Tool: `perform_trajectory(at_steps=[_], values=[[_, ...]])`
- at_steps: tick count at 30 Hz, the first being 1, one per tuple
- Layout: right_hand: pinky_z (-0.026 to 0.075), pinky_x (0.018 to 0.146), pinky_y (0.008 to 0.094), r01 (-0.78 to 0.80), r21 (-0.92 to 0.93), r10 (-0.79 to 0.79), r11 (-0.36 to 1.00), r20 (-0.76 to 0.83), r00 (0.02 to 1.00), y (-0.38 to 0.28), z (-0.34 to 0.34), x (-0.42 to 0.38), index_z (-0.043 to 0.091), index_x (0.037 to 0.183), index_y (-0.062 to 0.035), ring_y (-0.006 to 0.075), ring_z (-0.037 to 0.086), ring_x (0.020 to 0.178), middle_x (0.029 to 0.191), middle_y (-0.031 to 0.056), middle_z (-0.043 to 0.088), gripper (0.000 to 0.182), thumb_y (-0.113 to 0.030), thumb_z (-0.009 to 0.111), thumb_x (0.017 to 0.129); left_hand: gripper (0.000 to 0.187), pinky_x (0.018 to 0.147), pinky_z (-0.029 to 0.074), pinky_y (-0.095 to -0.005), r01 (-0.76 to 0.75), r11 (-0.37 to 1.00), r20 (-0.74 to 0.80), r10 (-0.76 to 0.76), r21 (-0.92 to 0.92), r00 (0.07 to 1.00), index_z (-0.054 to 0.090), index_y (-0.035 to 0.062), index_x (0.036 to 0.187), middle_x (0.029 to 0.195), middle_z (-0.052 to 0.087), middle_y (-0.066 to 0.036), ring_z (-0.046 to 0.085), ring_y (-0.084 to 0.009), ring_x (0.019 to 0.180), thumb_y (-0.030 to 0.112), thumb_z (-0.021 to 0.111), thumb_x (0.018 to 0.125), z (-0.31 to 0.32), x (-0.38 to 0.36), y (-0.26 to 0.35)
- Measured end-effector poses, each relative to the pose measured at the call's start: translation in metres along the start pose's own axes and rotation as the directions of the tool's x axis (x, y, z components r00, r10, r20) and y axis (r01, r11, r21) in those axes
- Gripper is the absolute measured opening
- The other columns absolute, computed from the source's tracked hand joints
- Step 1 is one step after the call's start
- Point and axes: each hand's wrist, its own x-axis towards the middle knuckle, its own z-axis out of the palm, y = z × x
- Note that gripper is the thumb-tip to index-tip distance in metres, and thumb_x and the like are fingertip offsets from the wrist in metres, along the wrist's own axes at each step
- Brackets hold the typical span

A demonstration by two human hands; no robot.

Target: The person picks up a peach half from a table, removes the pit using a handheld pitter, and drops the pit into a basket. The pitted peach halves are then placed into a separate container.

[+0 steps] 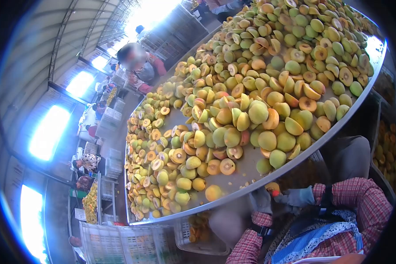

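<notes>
1. At the far left, a white slatted crate (119,244) stands below the table's end; what it holds I cannot tell.
2. The long metal table (246,169) carries a great heap: halved fruit (226,166) with dark pit hollows lies thick along the left side, while whole fruit (258,112) is piled at the middle and right. Judging by that, much is already cut, and much is left.
3. Just under the table's edge, the gloved left hand (260,200) and gloved right hand (297,196) are drawn close together, pinching a small yellow-orange fruit (273,188) between them.
4. At the far right, a dark bin (378,127) holds orange fruit pieces (387,152).
</notes>
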Motion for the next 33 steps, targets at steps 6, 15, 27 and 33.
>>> perform_trajectory(at_steps=[6,15,27,33], values=[[0.034,0.042,0.0217,-0.261,0.583,0.123,0.769,0.265,0.956,0.011,-0.001,0.008,0.054,0.079,-0.0108,0.0085,0.042,0.043,0.053,-0.0024,0.044,0.040,-0.045,0.038,0.093,0.049,0.098,0.032,-0.0498,-0.092,0.991,-0.145,0.076,-0.102,0.987,0.039,-0.0003,0.126,0.119,0.047,-0.025,0.045,-0.0416,0.109,0.012,0.052,0.081,0.017,0.001,-0.008],[0.032,0.041,0.0226,-0.204,0.511,0.096,0.835,0.229,0.969,0.003,-0.006,0.010,0.051,0.070,-0.0128,0.0081,0.041,0.043,0.053,-0.0030,0.043,0.047,-0.054,0.041,0.089,0.048,0.098,0.032,-0.0499,0.028,0.956,-0.109,-0.063,-0.291,0.992,0.040,0.0008,0.126,0.118,0.047,-0.025,0.045,-0.0414,0.109,0.012,0.051,0.081,0.045,-0.006,-0.007],[0.041,0.042,0.0270,-0.220,0.164,0.262,0.962,-0.303,0.916,0.013,0.006,0.010,0.051,0.103,-0.0046,0.0139,0.049,0.047,0.067,0.0052,0.054,0.043,-0.045,0.049,0.088,0.046,0.098,0.031,-0.0500,0.063,0.931,-0.094,-0.103,-0.359,0.990,0.040,0.0023,0.126,0.117,0.048,-0.025,0.046,-0.0413,0.109,0.012,0.050,0.082,0.055,-0.006,-0.007],[0.038,0.040,0.0272,-0.073,-0.095,0.063,0.993,-0.107,0.992,0.023,-0.004,0.012,0.051,0.100,-0.0071,0.0142,0.049,0.045,0.060,0.0048,0.052,0.043,-0.048,0.045,0.089,0.045,0.098,0.031,-0.0501,0.084,0.914,-0.066,-0.119,-0.397,0.991,0.041,0.0030,0.126,0.117,0.048,-0.025,0.046,-0.0412,0.109,0.012,0.050,0.083,0.059,-0.006,-0.009]])
